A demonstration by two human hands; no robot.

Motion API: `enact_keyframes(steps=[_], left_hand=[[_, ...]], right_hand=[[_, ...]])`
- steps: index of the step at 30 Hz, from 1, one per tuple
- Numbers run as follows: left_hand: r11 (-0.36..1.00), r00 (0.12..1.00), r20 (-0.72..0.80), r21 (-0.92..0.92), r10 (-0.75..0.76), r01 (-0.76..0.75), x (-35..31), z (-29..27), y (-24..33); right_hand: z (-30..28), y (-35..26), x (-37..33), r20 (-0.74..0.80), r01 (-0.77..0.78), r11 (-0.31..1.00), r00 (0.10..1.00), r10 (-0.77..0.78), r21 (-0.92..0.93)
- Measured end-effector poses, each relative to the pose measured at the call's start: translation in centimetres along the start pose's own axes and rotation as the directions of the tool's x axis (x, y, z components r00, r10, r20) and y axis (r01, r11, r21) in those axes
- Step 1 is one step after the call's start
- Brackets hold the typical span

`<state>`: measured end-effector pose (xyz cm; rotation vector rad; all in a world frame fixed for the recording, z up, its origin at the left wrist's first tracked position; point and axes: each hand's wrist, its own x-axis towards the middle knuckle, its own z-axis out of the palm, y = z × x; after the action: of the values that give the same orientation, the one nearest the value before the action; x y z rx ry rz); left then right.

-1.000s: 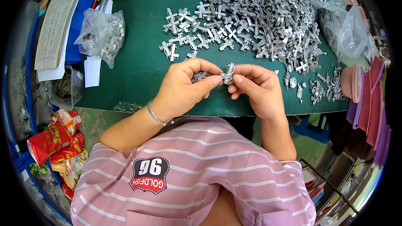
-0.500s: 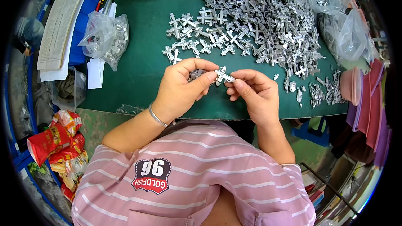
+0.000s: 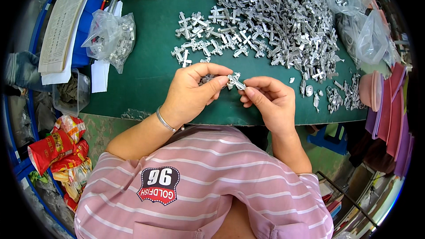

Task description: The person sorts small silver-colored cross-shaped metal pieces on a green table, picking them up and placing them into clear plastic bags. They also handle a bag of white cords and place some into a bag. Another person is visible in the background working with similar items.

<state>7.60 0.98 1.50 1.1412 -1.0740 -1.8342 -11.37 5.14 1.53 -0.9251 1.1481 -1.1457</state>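
Observation:
Between my two hands, just above the table's near edge, is a small silver metal cross [image 3: 236, 81]. My left hand [image 3: 189, 90] pinches one end of it between thumb and forefinger, and more grey metal pieces show partly behind those fingers. The other end sits in the pinch of my right hand [image 3: 271, 102]. Beyond my hands lies a large heap of similar silver crosses [image 3: 283, 22]. A looser group of crosses [image 3: 199, 28] spreads to the left of the heap, nearer my left hand.
The green table [image 3: 141, 53] carries a clear bag of metal parts [image 3: 113, 40] at left, beside a blue bin [image 3: 86, 31] and papers. Small metal pieces [image 3: 345, 95] lie at right, near pink cups [image 3: 372, 90]. A plastic tub [image 3: 73, 93] stands at the left edge.
The cross has turned slightly between my fingers, its right end now pointing lower. Both hands stay in nearly the same place.

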Motion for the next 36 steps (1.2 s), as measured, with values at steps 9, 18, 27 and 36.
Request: enact_keyframes(steps=[9,18,27,36], left_hand=[[0.39,0.503,-0.027,0.666,0.864,-0.635,-0.8,-4.4,3.7],[0.457,0.664,-0.343,0.889,0.664,0.003,-3.1,-17.2,8.6],[0.584,0.753,-0.548,0.765,0.365,0.273,-2.5,-18.0,8.6],[0.836,0.701,-0.506,0.492,0.502,-0.243,-2.3,-16.7,10.8]], right_hand=[[0.8,-1.1,0.4,0.161,0.507,0.637,0.839,-0.52,-0.581],[-0.9,-0.4,0.2,0.027,0.381,0.742,0.897,-0.441,-0.551],[-2.3,-0.7,-0.1,0.047,0.319,0.642,0.914,-0.403,-0.697],[-1.2,0.5,-0.4,0.249,0.397,0.338,0.88,-0.404,-0.853]])
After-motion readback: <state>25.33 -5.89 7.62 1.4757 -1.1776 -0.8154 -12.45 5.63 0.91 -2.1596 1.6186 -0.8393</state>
